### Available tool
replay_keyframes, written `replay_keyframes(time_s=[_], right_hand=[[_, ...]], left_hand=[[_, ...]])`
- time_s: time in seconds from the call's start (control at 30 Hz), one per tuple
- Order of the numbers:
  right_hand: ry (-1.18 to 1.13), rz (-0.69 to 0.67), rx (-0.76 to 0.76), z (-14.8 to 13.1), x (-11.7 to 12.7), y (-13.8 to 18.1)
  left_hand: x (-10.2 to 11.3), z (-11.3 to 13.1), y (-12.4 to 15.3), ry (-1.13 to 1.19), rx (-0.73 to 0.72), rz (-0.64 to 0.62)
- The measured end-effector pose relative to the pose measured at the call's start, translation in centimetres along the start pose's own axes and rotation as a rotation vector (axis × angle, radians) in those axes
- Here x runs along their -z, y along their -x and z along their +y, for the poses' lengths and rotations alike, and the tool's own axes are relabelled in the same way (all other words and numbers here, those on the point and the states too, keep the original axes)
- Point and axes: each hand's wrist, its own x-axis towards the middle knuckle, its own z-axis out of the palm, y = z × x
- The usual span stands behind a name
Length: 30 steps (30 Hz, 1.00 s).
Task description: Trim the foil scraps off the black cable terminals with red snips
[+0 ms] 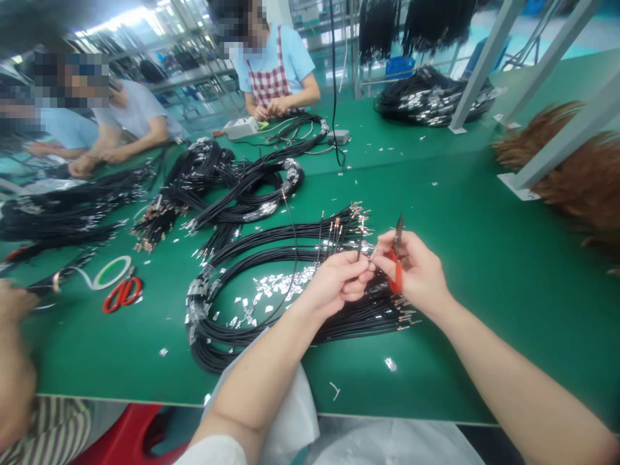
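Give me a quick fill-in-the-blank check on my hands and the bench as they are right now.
1. The orange-handled snips are gripped in the person's ____ hand.
2. The left hand pinches a cable end above the coiled bundle of ____ cables.
3. The red-handled scissors lie beside a roll of ____.
4. The table has a ____ top.

Missing words: right; black; tape; green.

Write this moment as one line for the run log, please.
left hand: pinches black cable end | right hand: holds red snips | black cable bundle: lies on green table | red scissors: lying at left
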Motion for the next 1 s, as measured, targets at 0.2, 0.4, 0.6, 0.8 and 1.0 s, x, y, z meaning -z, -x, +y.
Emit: replay_keyframes(time_s=[0.2, 0.4, 0.6, 0.8, 1.0], right_hand=[[-0.144, 0.106, -0.126, -0.8, -0.2, -0.2], [-0.196, 0.198, -0.180, -1.7, -0.8, -0.2], [-0.243, 0.192, -0.195, -1.2, -1.1, -0.2], [-0.228, 0.175, -0.183, -1.0, -1.3, -0.2], [-0.245, 0.171, -0.195, -0.9, -1.3, -0.3]], left_hand=[[-0.1, -0.1, 0.1, -0.047, -0.069, 0.038], [-0.7, -0.7, 0.0, -0.127, -0.197, 0.149], [-0.7, -0.9, -0.1, -0.128, -0.206, 0.176], [-0.4, -1.0, -0.2, -0.108, -0.207, 0.176], [-0.2, -1.2, -0.4, -0.124, -0.188, 0.175]])
